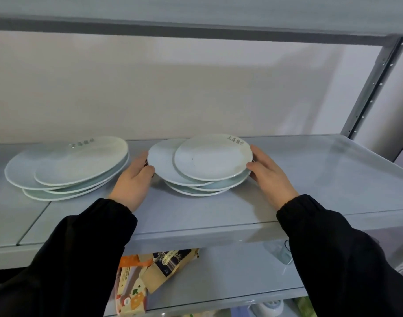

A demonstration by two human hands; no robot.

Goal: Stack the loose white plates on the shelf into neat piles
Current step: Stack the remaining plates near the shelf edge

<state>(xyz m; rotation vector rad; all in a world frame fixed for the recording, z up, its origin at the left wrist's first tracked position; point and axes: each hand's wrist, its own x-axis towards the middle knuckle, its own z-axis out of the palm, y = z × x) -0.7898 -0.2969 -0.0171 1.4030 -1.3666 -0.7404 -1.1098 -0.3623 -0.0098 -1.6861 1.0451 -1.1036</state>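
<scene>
A person in black sleeves [81, 252] is holding an uneven pile [210, 160] of white plates sitting on a grey shelf [321, 179]. The left hand [133, 179] is clasping the pile's left rim, thumb curled over the edge. The right hand [270, 177] is gripping its right rim likewise. Left of the pile, close beside the left hand, a second pile [67, 165] of skewed plates is crowding in. Below the pile, boxes [150, 277] are lying on a lower shelf [230, 284]. Far right of the pile, a metal post [374, 88] is rising.

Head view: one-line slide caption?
Left hand and right hand grip opposite sides of a skewed pile of round white ceramic plates on a grey metal shelf; second pile at left.
</scene>
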